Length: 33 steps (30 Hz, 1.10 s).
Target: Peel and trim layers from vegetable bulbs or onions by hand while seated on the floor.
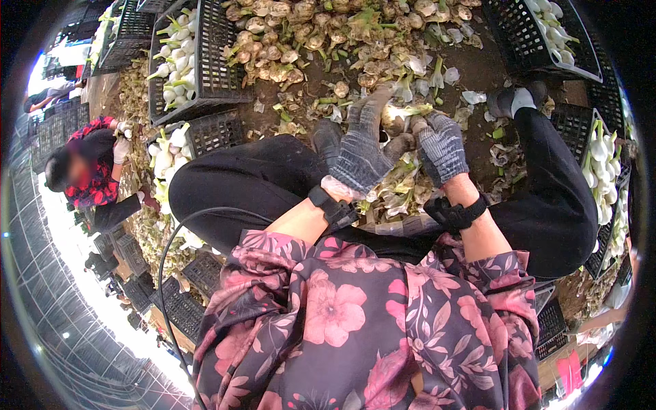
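Note:
Between my gloved hands is a garlic bulb (pixel 393 121) with brownish outer skin and a short pale green stem pointing right. My left hand (pixel 365 141), in a grey knit glove with dark, soiled fingers, grips the bulb from the left, with the thumb below it. My right hand (pixel 439 146), in a matching glove, has its fingertips at the bulb's stem side; whether it grips the stem is hard to tell. Peeled skins and cut green leaves (pixel 397 192) lie on the ground below the hands. A heap of unpeeled garlic (pixel 307 31) lies beyond them.
Black plastic crates with white garlic stand at upper left (pixel 205 61), upper right (pixel 538 46) and right (pixel 579 125). My bent legs (pixel 236 179) flank the work area. Another person (pixel 95 169) sits at far left. A black cable (pixel 163 277) runs down my left side.

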### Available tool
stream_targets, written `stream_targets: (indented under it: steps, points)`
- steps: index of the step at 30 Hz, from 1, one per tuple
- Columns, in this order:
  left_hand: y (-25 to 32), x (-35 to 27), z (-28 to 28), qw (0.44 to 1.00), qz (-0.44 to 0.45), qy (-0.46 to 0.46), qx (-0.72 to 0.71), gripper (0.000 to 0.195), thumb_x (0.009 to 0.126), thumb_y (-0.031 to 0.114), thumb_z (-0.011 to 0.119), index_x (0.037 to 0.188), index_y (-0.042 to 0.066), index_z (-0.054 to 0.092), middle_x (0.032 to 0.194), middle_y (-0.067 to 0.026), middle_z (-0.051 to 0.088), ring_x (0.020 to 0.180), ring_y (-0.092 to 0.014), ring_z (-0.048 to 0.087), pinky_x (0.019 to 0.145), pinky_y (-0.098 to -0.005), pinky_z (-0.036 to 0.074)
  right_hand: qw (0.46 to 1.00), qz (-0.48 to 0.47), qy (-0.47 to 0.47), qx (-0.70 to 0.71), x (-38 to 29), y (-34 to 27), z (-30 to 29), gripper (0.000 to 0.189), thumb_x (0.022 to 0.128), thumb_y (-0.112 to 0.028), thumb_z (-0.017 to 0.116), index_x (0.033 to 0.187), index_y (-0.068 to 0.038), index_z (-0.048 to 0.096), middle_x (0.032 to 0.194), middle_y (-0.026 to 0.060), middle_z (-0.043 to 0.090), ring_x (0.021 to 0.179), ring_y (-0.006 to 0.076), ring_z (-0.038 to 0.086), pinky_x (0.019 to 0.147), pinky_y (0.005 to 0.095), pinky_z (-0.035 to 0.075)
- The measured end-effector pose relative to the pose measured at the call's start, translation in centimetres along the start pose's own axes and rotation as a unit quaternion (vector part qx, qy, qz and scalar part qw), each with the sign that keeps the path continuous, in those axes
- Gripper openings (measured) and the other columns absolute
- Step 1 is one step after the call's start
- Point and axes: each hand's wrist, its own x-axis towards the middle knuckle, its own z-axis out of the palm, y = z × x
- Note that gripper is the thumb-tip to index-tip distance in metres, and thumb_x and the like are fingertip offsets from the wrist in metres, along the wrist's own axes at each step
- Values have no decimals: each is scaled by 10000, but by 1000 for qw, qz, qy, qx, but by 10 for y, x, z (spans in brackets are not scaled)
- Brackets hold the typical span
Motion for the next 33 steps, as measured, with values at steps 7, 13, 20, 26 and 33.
stream_targets:
  steps: [7,13,20,26,33]
  points:
    - [-2,-3,-3,807,-284,-66,-513,298,881,257,494,1114,73,462,961,-70,553,754,-145,561,649,-267,468,997,-55,45,43,-5,-7,-1,256,776,-206,493,820,22,599,757,223,585,731,372,556,663,403,436]
    - [-3,-1,-9,847,-341,-116,-391,336,902,337,442,1131,96,495,974,-30,575,815,-120,563,646,-253,479,993,-118,23,-10,-4,-12,-5,235,792,-164,479,890,17,592,786,196,603,767,353,572,682,387,442]
    - [1,9,-14,614,-428,-114,-653,307,871,247,493,1135,91,498,994,-17,571,835,-130,562,698,-245,477,985,-132,-23,106,9,25,1,212,790,-112,493,944,0,586,896,187,598,797,314,571,701,362,443]
    - [-24,1,-6,891,-348,-206,-209,303,881,283,485,1117,94,508,963,-46,579,815,-156,568,733,-245,466,990,-130,11,59,-11,-14,8,223,803,-176,506,881,15,588,769,180,594,723,265,573,667,329,440]
    - [-27,15,-16,606,-490,-7,-627,305,864,361,499,1031,107,527,902,-62,595,675,-181,592,480,-259,479,992,-108,38,-42,19,48,-11,161,733,-91,578,884,-41,605,833,146,603,771,281,585,670,352,460]
